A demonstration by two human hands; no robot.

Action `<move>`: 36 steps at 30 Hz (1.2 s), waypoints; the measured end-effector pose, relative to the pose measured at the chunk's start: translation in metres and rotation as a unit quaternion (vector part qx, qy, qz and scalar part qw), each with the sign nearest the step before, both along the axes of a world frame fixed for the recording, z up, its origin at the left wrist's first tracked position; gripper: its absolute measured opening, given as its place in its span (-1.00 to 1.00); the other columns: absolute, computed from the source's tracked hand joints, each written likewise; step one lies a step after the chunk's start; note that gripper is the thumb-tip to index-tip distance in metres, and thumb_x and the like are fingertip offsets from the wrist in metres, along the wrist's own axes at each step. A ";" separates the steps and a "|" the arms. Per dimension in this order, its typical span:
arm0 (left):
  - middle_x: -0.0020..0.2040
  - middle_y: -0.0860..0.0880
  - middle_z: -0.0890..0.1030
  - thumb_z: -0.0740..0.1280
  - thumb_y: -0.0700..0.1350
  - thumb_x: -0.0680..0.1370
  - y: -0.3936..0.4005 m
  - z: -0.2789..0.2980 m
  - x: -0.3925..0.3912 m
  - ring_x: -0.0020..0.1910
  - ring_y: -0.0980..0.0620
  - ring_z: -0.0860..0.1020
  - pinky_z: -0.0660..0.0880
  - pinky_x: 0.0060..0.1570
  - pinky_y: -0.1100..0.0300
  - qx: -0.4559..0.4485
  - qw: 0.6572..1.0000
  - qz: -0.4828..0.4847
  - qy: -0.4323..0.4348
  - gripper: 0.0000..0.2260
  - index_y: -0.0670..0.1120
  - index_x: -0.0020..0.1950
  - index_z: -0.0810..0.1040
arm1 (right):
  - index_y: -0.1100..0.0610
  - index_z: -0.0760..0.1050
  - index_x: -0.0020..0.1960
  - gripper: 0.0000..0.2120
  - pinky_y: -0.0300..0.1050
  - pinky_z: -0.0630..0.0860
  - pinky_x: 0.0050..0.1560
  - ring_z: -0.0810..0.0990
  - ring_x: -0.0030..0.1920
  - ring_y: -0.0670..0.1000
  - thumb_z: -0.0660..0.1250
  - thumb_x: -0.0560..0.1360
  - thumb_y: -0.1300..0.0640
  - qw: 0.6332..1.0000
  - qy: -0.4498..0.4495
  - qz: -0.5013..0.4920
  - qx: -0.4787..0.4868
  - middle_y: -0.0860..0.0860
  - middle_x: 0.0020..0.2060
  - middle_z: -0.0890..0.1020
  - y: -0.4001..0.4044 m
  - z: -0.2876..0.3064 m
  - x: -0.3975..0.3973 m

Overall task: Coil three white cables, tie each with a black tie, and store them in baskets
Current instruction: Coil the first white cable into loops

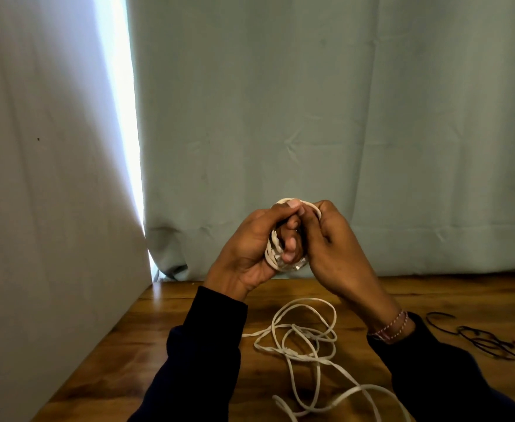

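Observation:
Both hands are raised above the wooden table. My left hand grips a small coil of white cable, fingers curled through its loops, with a clear plug at the bottom. My right hand holds the coil's top right side, fingers curled round the cable. Loose white cable lies tangled on the table below the hands and trails toward the near edge. Thin black ties lie on the table at the right. No baskets are in view.
A pale green curtain hangs behind the table, with a bright gap at its left edge. A white wall or panel borders the table's left side.

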State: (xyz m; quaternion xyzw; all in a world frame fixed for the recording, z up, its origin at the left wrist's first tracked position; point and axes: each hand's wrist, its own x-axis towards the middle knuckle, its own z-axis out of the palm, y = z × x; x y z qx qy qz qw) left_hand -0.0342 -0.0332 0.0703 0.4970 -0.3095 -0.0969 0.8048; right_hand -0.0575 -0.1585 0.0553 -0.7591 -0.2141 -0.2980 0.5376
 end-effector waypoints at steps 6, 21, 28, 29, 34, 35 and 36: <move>-0.54 -0.12 0.55 0.38 -0.04 0.43 -0.002 0.007 -0.007 -0.65 0.06 0.47 0.44 -0.61 0.33 0.038 0.997 0.073 0.010 -0.75 -0.18 -0.37 0.53 | 0.17 0.38 0.17 -0.76 -0.40 0.51 -0.27 0.57 -0.22 -0.34 0.08 0.68 0.02 1.000 -0.016 -0.023 -0.004 -0.12 -0.19 0.54 0.006 -0.006 0.004; -0.33 -0.12 0.62 0.49 0.04 0.36 0.009 0.010 -0.005 -0.41 0.02 0.55 0.57 -0.34 0.22 0.104 0.972 0.206 -0.045 -0.61 -0.26 -0.02 0.67 | 0.21 0.36 0.20 -0.71 -0.27 0.58 -0.23 0.60 -0.14 -0.12 0.06 0.68 0.00 0.997 -0.065 -0.030 0.032 -0.05 -0.16 0.56 0.010 -0.007 0.003; -0.32 -0.20 0.53 0.33 -0.03 0.55 0.023 0.012 0.000 -0.39 -0.01 0.52 0.60 -0.28 0.17 0.041 0.998 0.047 -0.008 -0.69 -0.25 -0.24 0.51 | 0.14 0.46 0.24 -0.72 -0.26 0.59 -0.05 0.67 -0.03 -0.11 0.20 0.64 -0.01 0.994 0.015 0.103 0.029 0.04 -0.06 0.67 -0.008 0.003 0.004; -0.33 -0.19 0.52 0.33 -0.03 0.55 0.022 0.011 0.001 -0.41 0.01 0.52 0.59 -0.31 0.18 0.031 0.999 0.035 0.002 -0.69 -0.24 -0.26 0.51 | 0.15 0.49 0.25 -0.70 -0.16 0.63 -0.01 0.68 -0.03 0.00 0.25 0.61 0.00 0.983 0.052 0.157 0.080 0.13 -0.06 0.68 -0.010 0.005 0.005; -0.56 0.04 0.39 0.33 -0.01 0.52 0.020 0.010 0.003 -0.62 0.15 0.40 0.36 -0.55 0.34 0.026 0.998 -0.007 0.050 -0.72 -0.14 -0.31 0.46 | 0.24 0.44 0.33 -0.55 -0.19 0.63 -0.15 0.60 -0.31 -0.08 0.37 0.47 0.20 0.893 0.159 0.355 0.227 0.08 -0.18 0.65 -0.017 0.012 0.001; -0.58 0.05 0.36 0.33 -0.01 0.51 0.020 0.010 0.004 -0.65 0.15 0.38 0.33 -0.55 0.33 0.034 0.998 -0.004 0.062 -0.71 -0.10 -0.35 0.43 | 0.26 0.45 0.32 -0.57 -0.20 0.63 -0.17 0.57 -0.34 -0.10 0.37 0.48 0.20 0.885 0.174 0.369 0.224 0.07 -0.20 0.63 -0.017 0.012 0.002; -0.60 0.05 0.35 0.33 -0.01 0.50 0.020 0.009 0.006 -0.66 0.15 0.36 0.32 -0.54 0.32 0.043 0.996 0.002 0.072 -0.69 -0.08 -0.40 0.40 | 0.28 0.46 0.28 -0.61 -0.21 0.61 -0.18 0.53 -0.37 -0.12 0.35 0.49 0.19 0.880 0.189 0.378 0.214 0.06 -0.23 0.59 -0.017 0.011 0.002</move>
